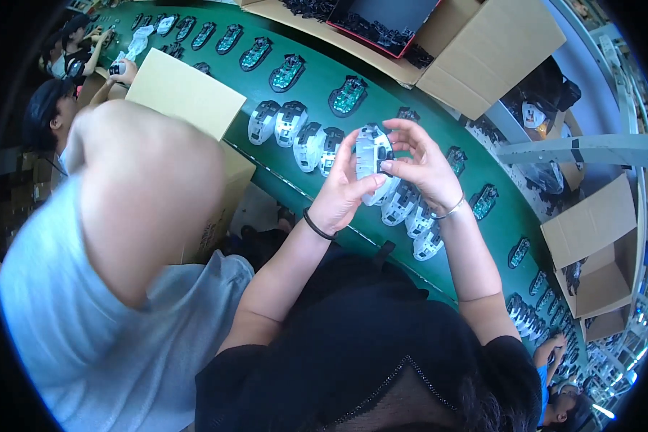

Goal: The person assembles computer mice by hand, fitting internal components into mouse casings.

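In front of me, above the bench, I hold a white computer mouse shell [371, 153] with black parts along one side. My left hand [342, 191] grips it from the left, thumb at its lower end. On the other side my right hand [426, 167] is closed on it, the thumb pressing a black part [384, 154] and the fingers curled at the upper edge. Similar white mouse shells [290, 124] stand in a row to the left of my hands, and more shells [398, 206] lie beneath and beside them.
Mouse bases with green circuit boards [348, 96] line the green bench [403, 93]. A cardboard box [475, 61] holding a tray of black parts [371, 32] stands at the back. Another open box [597, 259] is at right. A co-worker's arm [151, 187] and a carton [187, 90] are close at left.
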The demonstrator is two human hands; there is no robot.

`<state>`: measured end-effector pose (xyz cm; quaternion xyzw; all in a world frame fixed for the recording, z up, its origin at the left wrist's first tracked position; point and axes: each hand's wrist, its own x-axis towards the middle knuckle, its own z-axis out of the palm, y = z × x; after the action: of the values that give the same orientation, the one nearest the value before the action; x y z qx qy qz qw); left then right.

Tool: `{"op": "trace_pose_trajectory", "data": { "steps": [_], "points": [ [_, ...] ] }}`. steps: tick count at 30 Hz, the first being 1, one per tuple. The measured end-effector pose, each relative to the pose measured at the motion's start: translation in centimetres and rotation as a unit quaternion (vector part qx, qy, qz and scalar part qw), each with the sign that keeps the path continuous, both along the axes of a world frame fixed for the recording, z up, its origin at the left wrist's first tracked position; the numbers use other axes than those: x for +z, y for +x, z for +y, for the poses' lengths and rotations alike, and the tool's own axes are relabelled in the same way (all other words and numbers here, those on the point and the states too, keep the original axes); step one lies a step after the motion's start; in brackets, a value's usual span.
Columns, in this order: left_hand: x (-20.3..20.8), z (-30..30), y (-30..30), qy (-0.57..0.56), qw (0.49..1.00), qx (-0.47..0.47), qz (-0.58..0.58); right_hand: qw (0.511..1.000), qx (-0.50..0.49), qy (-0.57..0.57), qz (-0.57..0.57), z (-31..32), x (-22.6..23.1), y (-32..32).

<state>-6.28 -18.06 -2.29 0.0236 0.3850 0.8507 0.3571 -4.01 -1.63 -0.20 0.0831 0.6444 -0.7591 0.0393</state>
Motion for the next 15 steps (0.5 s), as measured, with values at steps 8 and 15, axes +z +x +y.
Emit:
{"op": "trace_pose_trajectory", "data": {
  "steps": [8,15],
  "points": [
    [0.5,-0.7,-0.7,-0.001,1.000,-0.014,0.017,0.998,0.064,-0.027,0.011,-1.0,0.3,-0.4],
    [-2.4,-2.0,-1.9,-0.043,0.999,-0.010,-0.015,0.999,0.050,-0.014,-0.001,-2.7,-2.4,-1.5]
  ]
}}
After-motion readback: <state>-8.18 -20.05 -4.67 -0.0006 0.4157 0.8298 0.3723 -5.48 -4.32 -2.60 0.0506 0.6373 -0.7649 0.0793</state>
